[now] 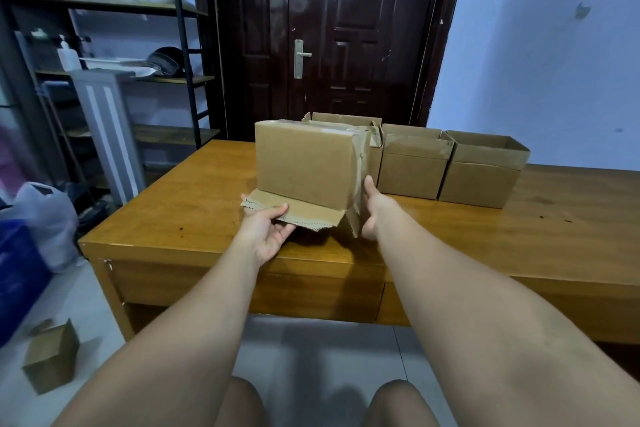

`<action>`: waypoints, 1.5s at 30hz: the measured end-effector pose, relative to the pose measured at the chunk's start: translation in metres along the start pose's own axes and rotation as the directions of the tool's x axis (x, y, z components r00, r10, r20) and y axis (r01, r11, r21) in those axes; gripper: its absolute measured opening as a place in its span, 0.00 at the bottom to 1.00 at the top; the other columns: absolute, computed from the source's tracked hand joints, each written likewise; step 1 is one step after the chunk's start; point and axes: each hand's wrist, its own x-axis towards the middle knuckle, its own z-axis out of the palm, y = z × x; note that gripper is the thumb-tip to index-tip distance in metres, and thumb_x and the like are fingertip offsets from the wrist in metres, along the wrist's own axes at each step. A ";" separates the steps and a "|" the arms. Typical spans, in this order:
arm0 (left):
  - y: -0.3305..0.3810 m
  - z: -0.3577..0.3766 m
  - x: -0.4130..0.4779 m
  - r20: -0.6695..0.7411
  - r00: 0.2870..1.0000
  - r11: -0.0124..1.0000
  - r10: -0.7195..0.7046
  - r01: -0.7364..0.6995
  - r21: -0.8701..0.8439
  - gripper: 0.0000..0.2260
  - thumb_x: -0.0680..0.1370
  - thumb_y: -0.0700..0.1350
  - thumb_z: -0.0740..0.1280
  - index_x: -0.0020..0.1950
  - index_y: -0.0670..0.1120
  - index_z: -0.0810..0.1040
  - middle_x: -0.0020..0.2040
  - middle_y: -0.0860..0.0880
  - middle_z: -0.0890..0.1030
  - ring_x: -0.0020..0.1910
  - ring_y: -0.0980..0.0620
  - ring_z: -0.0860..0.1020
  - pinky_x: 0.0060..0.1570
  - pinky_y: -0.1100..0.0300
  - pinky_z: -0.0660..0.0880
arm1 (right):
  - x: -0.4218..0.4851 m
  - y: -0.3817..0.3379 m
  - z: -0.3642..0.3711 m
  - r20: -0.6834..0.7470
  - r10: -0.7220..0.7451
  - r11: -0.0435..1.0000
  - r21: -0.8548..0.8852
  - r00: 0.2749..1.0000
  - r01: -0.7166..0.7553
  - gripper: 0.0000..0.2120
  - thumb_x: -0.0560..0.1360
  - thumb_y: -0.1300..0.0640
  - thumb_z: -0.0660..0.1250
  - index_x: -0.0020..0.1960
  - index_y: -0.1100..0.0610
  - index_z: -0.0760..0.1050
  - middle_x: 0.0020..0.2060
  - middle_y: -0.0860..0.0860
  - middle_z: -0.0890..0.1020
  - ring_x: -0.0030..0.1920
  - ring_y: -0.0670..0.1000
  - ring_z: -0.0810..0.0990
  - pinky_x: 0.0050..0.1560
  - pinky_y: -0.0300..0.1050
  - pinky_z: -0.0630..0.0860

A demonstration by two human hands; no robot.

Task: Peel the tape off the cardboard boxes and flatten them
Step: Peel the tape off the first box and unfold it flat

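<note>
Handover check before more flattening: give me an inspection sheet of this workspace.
Surface: brown wooden table with a glossy top.
Job's things: brown cardboard box held upright over the table, one flap open toward the person, clear tape on its right end; three open-topped cardboard boxes along the table's far side, one partly hidden behind the held box.
Clutter: small cardboard box on the floor at left; white plastic bag beside the table.
Grippers: left hand pinches the open flap, thumb on top; right hand grips the box's right end.
Cables: nothing seen.
Surroundings: dark panelled door behind the table; black metal shelf rack at left; pale tiled floor.
</note>
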 end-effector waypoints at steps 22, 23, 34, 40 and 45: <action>0.005 0.001 0.008 -0.304 0.952 0.746 0.045 0.171 0.643 0.38 0.77 0.30 0.62 0.77 0.55 0.45 0.56 0.41 0.77 0.45 0.46 0.80 0.36 0.55 0.79 | 0.034 0.023 -0.015 -0.007 -0.070 0.982 -0.177 0.998 0.067 0.13 0.74 0.55 0.71 0.56 0.59 0.78 0.48 0.56 0.82 0.50 0.57 0.80 0.57 0.53 0.78; 0.002 0.002 0.008 -0.266 0.962 0.704 0.057 0.150 0.694 0.38 0.78 0.30 0.61 0.77 0.57 0.46 0.58 0.41 0.76 0.45 0.46 0.79 0.34 0.56 0.80 | 0.033 0.022 -0.015 -0.009 -0.087 0.978 -0.191 0.996 0.084 0.12 0.75 0.56 0.70 0.57 0.59 0.78 0.50 0.56 0.82 0.51 0.58 0.80 0.57 0.54 0.78; 0.031 -0.002 0.009 -0.088 0.961 -0.015 0.261 0.095 0.995 0.16 0.79 0.38 0.62 0.67 0.39 0.72 0.56 0.40 0.77 0.50 0.42 0.76 0.52 0.54 0.74 | 0.044 0.005 -0.015 -0.016 -0.297 0.888 -0.373 0.955 0.270 0.09 0.77 0.63 0.61 0.54 0.64 0.77 0.38 0.56 0.78 0.35 0.53 0.73 0.34 0.45 0.71; 0.078 0.039 0.020 -0.070 0.771 0.463 0.633 -0.305 0.832 0.19 0.82 0.54 0.53 0.67 0.46 0.73 0.62 0.48 0.75 0.59 0.49 0.73 0.59 0.54 0.69 | 0.056 0.006 -0.013 0.052 -0.358 0.885 -0.299 0.932 0.356 0.10 0.78 0.65 0.58 0.43 0.56 0.76 0.45 0.58 0.82 0.45 0.57 0.80 0.50 0.49 0.79; 0.077 0.068 0.024 0.157 0.868 0.368 0.472 -0.356 0.859 0.25 0.79 0.52 0.63 0.74 0.46 0.65 0.71 0.48 0.69 0.67 0.49 0.68 0.64 0.55 0.65 | 0.055 0.006 -0.015 0.150 -0.342 0.904 -0.216 0.928 0.368 0.17 0.78 0.68 0.57 0.57 0.52 0.78 0.49 0.56 0.83 0.43 0.54 0.83 0.36 0.45 0.79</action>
